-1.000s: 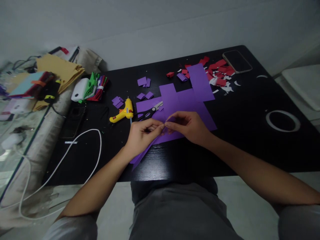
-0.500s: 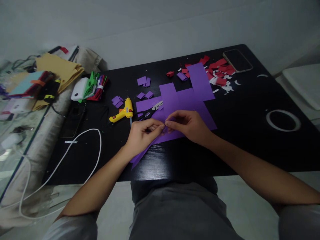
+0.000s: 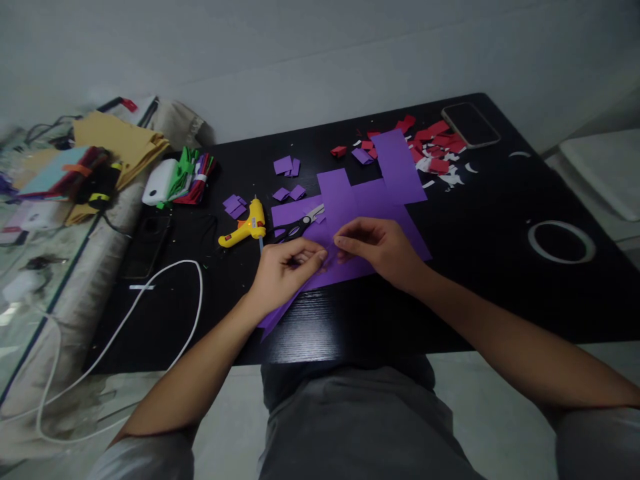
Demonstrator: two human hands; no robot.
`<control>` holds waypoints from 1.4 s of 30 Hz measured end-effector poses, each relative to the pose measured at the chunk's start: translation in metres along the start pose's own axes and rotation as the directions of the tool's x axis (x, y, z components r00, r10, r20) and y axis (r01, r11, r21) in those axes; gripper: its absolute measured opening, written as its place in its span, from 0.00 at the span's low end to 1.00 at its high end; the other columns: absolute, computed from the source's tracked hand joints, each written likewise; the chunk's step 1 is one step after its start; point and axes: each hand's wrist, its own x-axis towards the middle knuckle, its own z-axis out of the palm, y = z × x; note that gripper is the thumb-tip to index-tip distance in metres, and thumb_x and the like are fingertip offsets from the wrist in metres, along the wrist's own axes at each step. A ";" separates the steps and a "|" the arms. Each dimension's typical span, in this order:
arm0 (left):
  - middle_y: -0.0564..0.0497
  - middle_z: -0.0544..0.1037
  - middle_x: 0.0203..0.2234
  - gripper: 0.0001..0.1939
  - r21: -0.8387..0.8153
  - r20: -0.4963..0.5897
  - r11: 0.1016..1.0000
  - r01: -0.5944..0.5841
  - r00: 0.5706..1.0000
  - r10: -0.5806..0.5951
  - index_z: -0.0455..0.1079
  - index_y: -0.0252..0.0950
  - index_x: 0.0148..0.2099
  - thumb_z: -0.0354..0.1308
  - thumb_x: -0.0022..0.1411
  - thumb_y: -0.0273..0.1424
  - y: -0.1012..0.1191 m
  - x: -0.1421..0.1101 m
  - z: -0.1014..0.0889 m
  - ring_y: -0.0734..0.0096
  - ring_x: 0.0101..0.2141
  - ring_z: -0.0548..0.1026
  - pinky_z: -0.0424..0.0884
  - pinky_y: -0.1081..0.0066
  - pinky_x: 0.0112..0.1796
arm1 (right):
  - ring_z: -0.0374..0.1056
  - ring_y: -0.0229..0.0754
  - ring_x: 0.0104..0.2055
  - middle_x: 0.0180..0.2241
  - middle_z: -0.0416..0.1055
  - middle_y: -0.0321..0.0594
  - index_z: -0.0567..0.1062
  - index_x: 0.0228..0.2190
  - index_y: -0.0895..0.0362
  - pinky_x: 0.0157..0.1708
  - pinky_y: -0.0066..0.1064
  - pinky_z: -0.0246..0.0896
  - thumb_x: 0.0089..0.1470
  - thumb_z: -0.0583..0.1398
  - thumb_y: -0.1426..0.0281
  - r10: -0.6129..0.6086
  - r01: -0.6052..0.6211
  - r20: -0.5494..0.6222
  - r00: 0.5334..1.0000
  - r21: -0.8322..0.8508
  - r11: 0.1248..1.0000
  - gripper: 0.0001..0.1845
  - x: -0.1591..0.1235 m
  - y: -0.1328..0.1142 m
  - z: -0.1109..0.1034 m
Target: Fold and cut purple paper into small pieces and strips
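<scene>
My left hand (image 3: 290, 267) and my right hand (image 3: 377, 250) face each other above purple paper sheets (image 3: 360, 273), with a small gap between the fingertips. Thumb and fingers are pinched together on each hand. Whatever lies in either pinch is too small or hidden to name. Just beyond my left hand, black-handled scissors (image 3: 295, 229) rest on the paper, blades pointing right. A yellow glue gun (image 3: 245, 225) lies left of them. Small folded purple paper pieces (image 3: 289, 193) sit in groups behind the scissors and glue gun.
Red and white paper scraps (image 3: 437, 147) are scattered at the back right, near a phone (image 3: 471, 125). A white ring (image 3: 562, 242) lies at the right. On the left are a white cable (image 3: 197, 293), a dark phone (image 3: 147, 245) and bundled coloured strips (image 3: 193, 177).
My fingertips have drawn slightly apart, the right hand shifting a little to the right. The pinched fingers stay closed. The objects on the table have kept their places.
</scene>
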 end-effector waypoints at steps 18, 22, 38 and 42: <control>0.53 0.78 0.23 0.09 -0.038 -0.069 0.999 0.028 0.997 -0.031 0.78 0.35 0.35 0.67 0.62 0.37 -0.003 0.002 0.003 0.75 0.25 0.73 0.70 0.75 0.29 | 0.77 0.40 0.29 0.27 0.78 0.35 0.82 0.29 0.56 0.38 0.36 0.79 0.46 0.75 0.56 0.038 -0.038 -0.007 0.999 0.022 0.999 0.17 0.000 0.002 0.003; 0.52 0.80 0.22 0.09 -0.111 -0.072 0.992 0.063 0.995 -0.071 0.77 0.35 0.35 0.66 0.64 0.36 -0.002 0.002 0.003 0.74 0.24 0.76 0.70 0.75 0.29 | 0.77 0.40 0.29 0.27 0.78 0.36 0.83 0.30 0.55 0.36 0.36 0.79 0.49 0.73 0.54 0.051 -0.048 -0.033 0.998 0.090 0.995 0.17 0.001 -0.001 -0.001; 0.50 0.81 0.24 0.18 -0.365 0.108 0.871 0.329 0.944 -0.311 0.75 0.32 0.34 0.70 0.59 0.43 0.001 0.007 0.001 0.71 0.22 0.79 0.78 0.72 0.27 | 0.74 0.38 0.26 0.24 0.76 0.34 0.80 0.27 0.56 0.33 0.33 0.78 0.45 0.75 0.55 0.028 -0.024 -0.096 0.995 0.039 0.999 0.18 0.003 0.001 0.000; 0.49 0.81 0.24 0.18 -0.349 0.068 0.888 0.299 0.953 -0.294 0.75 0.32 0.34 0.71 0.58 0.43 0.002 0.007 0.002 0.72 0.21 0.78 0.77 0.73 0.26 | 0.74 0.38 0.27 0.25 0.76 0.34 0.79 0.27 0.56 0.33 0.33 0.78 0.45 0.75 0.56 0.036 -0.030 -0.110 0.993 0.058 0.998 0.19 0.004 0.001 0.001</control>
